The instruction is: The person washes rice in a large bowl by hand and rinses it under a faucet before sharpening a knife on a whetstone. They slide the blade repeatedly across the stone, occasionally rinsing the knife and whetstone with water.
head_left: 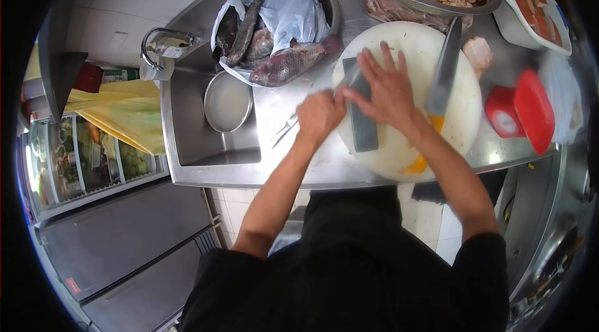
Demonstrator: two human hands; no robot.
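Observation:
A dark grey sharpening stone [364, 126] lies on the round white cutting board [452, 145]. My left hand [320, 115] is closed at the board's left edge, on something blurred that I cannot make out and that reaches over the stone. Fingers spread, my right hand [388, 89] is palm down over the board, its thumb and fingertips above the stone. Right of it rests a large knife [444, 76], its blade tip pointing away; yellow shows at its handle below my wrist. A thin metal tool [285, 129] lies on the counter beside my left hand.
Whole fish [290, 65] lie in and on a plastic bag in a metal bowl. The sink [187, 107] holds a round pan [229, 102]. Cut meat fills a basin [486, 11] at the back. A red scale [504, 114] and white tub [511, 17] stand right.

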